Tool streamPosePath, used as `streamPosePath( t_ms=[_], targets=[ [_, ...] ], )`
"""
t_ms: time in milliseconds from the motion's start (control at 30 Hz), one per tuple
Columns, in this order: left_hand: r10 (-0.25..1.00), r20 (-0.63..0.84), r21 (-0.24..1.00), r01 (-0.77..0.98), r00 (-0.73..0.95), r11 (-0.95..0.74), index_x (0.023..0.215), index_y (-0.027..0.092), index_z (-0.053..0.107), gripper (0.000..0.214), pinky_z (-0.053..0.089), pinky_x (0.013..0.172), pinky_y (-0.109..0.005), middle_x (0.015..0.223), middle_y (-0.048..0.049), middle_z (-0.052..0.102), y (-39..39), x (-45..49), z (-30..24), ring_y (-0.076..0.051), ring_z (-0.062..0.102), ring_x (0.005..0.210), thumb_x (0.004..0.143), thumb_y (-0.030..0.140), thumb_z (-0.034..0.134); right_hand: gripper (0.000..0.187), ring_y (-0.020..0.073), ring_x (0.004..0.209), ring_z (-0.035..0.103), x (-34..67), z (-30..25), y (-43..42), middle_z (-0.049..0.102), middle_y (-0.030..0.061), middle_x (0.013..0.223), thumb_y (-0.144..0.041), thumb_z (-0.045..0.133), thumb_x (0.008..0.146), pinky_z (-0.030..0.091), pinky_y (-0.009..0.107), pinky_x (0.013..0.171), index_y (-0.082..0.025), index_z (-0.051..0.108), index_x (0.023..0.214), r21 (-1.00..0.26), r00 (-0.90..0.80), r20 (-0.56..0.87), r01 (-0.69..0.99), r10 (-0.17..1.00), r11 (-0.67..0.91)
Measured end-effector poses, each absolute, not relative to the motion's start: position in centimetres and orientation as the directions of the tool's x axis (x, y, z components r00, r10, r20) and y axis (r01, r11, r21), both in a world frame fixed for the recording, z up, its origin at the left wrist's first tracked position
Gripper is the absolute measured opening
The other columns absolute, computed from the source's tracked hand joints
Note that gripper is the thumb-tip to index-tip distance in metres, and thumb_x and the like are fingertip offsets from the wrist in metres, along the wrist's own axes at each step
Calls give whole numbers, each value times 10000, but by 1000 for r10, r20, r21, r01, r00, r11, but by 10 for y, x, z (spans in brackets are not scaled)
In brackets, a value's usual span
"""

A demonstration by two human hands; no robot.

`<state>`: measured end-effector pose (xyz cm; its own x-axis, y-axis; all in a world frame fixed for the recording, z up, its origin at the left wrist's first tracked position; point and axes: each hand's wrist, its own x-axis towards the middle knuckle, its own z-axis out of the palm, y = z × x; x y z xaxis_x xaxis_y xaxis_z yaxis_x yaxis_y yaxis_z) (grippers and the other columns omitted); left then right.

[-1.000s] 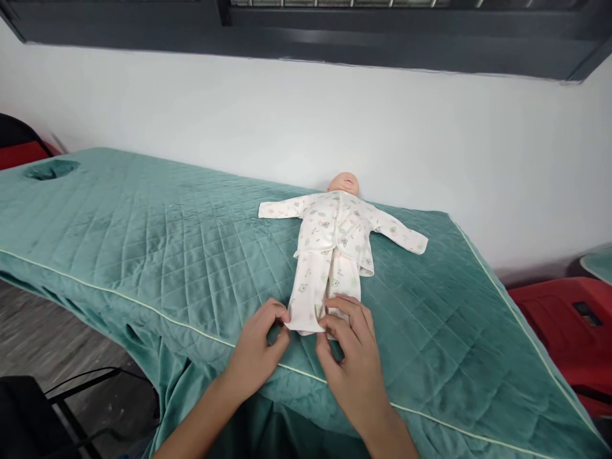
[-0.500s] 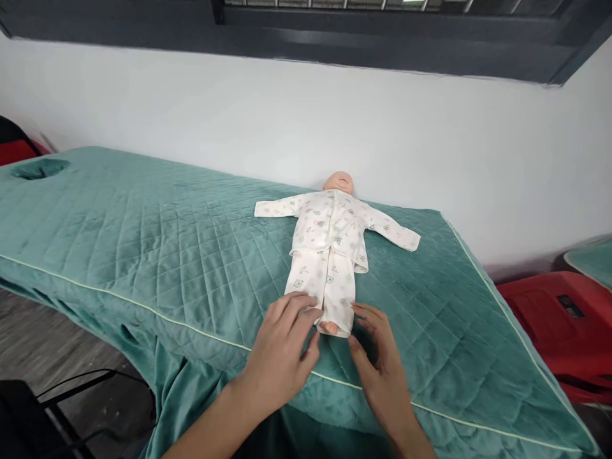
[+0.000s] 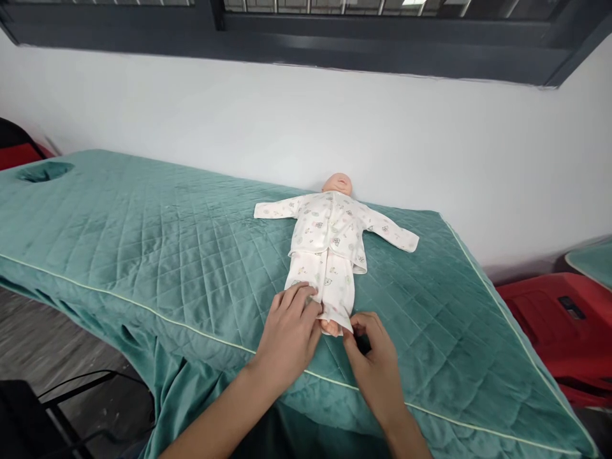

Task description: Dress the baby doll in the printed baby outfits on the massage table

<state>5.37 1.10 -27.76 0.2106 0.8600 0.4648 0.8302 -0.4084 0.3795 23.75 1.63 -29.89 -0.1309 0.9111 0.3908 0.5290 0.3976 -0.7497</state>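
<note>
A baby doll [image 3: 337, 184] lies on its back on the green quilted bed cover [image 3: 201, 248], arms spread. It wears a white printed jacket [image 3: 329, 223] and matching trousers [image 3: 338, 287]. My left hand [image 3: 291, 331] is closed over the lower trouser leg on the left, its fingers curled at the cloth and covering that cuff. My right hand [image 3: 373, 357] pinches the outer corner of the other leg's hem between thumb and fingers. The doll's foot [image 3: 329, 327] shows at that opening.
A white wall [image 3: 287, 127] rises behind the bed, below a dark window frame [image 3: 382, 54]. A face hole [image 3: 45, 171] is at the bed's left end. To the right stands a red plastic chair [image 3: 564, 319]. A black chair-like frame [image 3: 38, 414] is at lower left.
My right hand has closed from a loose, spread pose onto the trouser hem. My left fingers have drawn in on the other leg. More of the foot shows.
</note>
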Motion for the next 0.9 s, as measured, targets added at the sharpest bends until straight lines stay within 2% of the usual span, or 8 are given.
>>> streamPosePath(
  t_ms=[200,400,667,800,900],
  targets=[
    [824,540,465,756,172,-462,943,202,561,49,465,993,-457,1223,-91,626,3,57,-272,-266,520,1248,942,157,541,104,152,800,581,248,-285,5,585,12,918,-145,583,908,484,288,703,-238,570,954,-707,-120,516,498,848,501],
    [770,613,485,686,175,-542,981,195,564,113,481,1017,-449,1225,-104,611,-3,56,-276,-253,526,1220,912,106,557,134,136,815,583,255,-274,-1,581,16,931,-115,586,901,479,257,692,-229,570,970,-617,-152,590,549,793,564],
    [775,592,399,754,222,-522,909,170,568,62,461,1063,-461,1294,-101,598,-9,49,-290,-280,486,1314,905,108,557,151,127,846,590,255,-290,-3,580,25,955,-88,555,924,493,225,718,-217,575,1000,-611,-229,523,571,821,548],
    [770,593,384,758,236,-528,964,164,573,54,443,1091,-451,1337,-110,576,-10,45,-292,-277,464,1340,920,133,571,131,120,821,589,258,-299,-6,577,25,971,-120,574,937,499,222,715,-222,586,1017,-644,-221,467,579,856,500],
    [754,609,388,737,246,-553,1051,164,577,129,445,1094,-445,1364,-126,550,-12,42,-295,-279,452,1348,923,144,586,143,114,817,594,259,-301,-8,580,28,1012,-152,600,941,510,224,728,-232,600,1060,-665,-240,446,556,862,499]
  ],
)
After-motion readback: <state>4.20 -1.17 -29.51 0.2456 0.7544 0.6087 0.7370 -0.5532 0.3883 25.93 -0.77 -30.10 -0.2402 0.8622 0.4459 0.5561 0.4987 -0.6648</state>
